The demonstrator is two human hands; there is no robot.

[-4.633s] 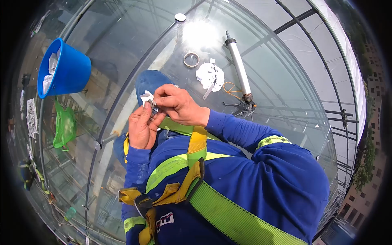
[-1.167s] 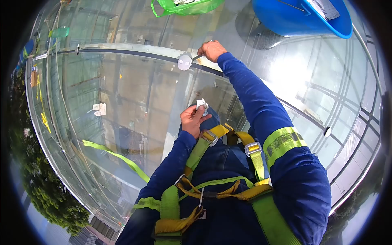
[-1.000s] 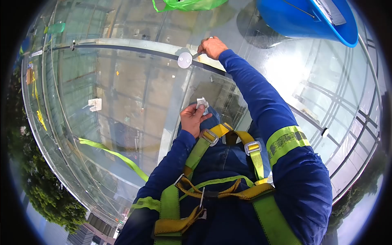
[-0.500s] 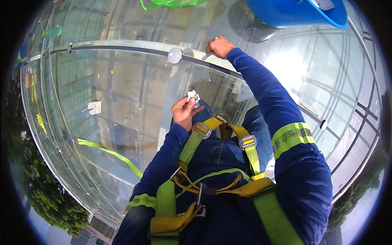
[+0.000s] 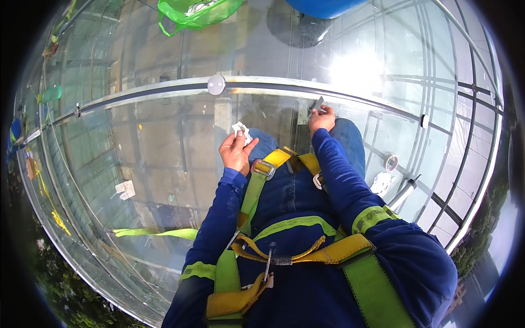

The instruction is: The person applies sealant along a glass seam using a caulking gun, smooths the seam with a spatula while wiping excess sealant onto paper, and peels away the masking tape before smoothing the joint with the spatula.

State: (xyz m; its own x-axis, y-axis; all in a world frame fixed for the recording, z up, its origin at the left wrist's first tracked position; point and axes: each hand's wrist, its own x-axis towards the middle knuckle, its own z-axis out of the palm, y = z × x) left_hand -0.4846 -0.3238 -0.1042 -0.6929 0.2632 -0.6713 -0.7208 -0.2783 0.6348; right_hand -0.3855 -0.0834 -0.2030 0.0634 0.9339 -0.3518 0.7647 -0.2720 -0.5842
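My left hand (image 5: 236, 154) is closed on a crumpled piece of white paper (image 5: 239, 129), pinched between thumb and fingers above my left knee. Beside my right knee, my right hand (image 5: 322, 120) grips a small flat grey scraper blade (image 5: 317, 103) that points away from me. The blade is just on my side of the dark seam (image 5: 273, 85) between the glass panels; whether it touches the glass I cannot tell. A round metal disc (image 5: 216, 85) sits on this seam, ahead of my left hand.
Under me is a glass surface (image 5: 180, 115) with a structure visible below. Ahead are a green plastic bag (image 5: 199, 19) and a blue tub (image 5: 322, 6). A tape roll (image 5: 390, 162), white scraps (image 5: 381, 183) and a sealant gun (image 5: 404, 194) lie right. A green strap (image 5: 156, 233) lies left.
My right hand has come back from beyond the seam to my right knee, with the grey blade in it. My left hand keeps the paper. The view has shifted, showing more of the green bag.
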